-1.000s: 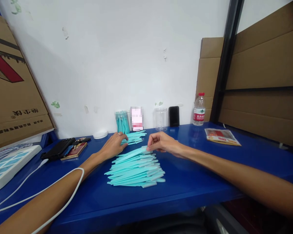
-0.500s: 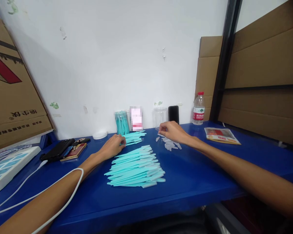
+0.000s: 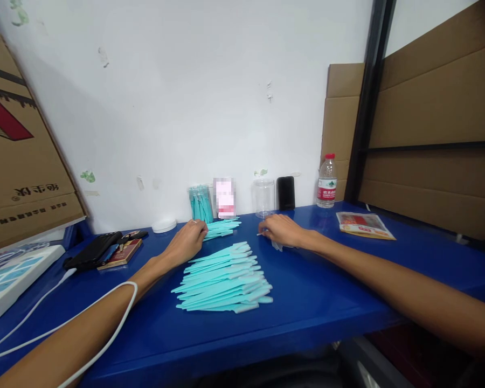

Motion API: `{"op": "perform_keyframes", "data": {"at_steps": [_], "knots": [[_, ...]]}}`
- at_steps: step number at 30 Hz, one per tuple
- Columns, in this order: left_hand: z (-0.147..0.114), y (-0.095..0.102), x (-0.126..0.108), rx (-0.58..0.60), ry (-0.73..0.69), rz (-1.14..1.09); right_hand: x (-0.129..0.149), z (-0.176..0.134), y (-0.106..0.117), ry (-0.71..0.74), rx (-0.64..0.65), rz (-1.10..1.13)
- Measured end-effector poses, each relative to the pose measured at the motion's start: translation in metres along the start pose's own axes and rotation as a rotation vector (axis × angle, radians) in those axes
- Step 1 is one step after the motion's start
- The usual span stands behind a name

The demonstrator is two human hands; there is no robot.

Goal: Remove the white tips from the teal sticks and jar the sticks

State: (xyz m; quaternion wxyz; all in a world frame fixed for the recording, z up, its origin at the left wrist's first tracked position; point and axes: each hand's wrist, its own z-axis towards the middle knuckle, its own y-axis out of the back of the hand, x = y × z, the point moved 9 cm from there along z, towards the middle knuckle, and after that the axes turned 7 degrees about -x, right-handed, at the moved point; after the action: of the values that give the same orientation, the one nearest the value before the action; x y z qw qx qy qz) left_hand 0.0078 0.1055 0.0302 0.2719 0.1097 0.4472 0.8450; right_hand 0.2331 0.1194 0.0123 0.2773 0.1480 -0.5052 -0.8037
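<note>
My left hand [image 3: 188, 240] is closed, its fingertips pinched at the left ends of a small back pile of slim turquoise sticks [image 3: 222, 228]; the fingers partly hide what they grip. In front of it lies a larger row of turquoise sticks [image 3: 224, 280], with translucent caps on their right ends. My right hand [image 3: 283, 230] is closed in a pinch, a small whitish cap [image 3: 260, 234] showing at its fingertips. Beneath that hand, mostly covered by it, is a heap of loose translucent caps [image 3: 278, 246].
Along the wall stand a jar of turquoise sticks [image 3: 200, 205], a clear jar [image 3: 264, 198], a black phone [image 3: 285, 193] and a water bottle [image 3: 327, 183]. A white lid [image 3: 164, 225] lies at left. A white cable [image 3: 121, 318] crosses my left forearm. A packet [image 3: 366, 225] lies at right.
My right hand has come down and nearer over the loose caps, covering most of them, and a cap now shows at its fingertips. My left hand's fingers have drawn together at the back pile.
</note>
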Motion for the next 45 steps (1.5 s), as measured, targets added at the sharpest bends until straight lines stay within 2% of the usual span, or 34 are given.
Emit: {"op": "perform_keyframes", "data": {"at_steps": [4,7,10,14,18,27,45], "knots": [[0.001,0.008,-0.009,-0.053,0.009,-0.063,0.002,0.0,0.004,-0.003,-0.056,0.027],[0.0,0.011,-0.014,-0.07,0.012,-0.092,0.003,0.001,0.014,-0.045,-0.143,0.149],[0.0,0.012,-0.017,-0.081,0.01,-0.102,0.005,0.002,0.022,-0.156,-0.148,0.502],[0.0,0.012,-0.019,-0.076,0.005,-0.117,0.019,0.0,0.023,-0.311,-0.021,1.057],[0.0,0.013,-0.021,-0.071,0.005,-0.12,0.034,-0.005,0.027,-0.372,0.003,1.283],[-0.001,0.015,-0.028,-0.07,-0.013,-0.113,0.023,-0.007,0.017,-0.496,-0.109,1.325],[-0.003,0.012,-0.033,-0.044,-0.018,-0.131,0.024,-0.008,0.012,-0.482,-0.083,1.344]]}}
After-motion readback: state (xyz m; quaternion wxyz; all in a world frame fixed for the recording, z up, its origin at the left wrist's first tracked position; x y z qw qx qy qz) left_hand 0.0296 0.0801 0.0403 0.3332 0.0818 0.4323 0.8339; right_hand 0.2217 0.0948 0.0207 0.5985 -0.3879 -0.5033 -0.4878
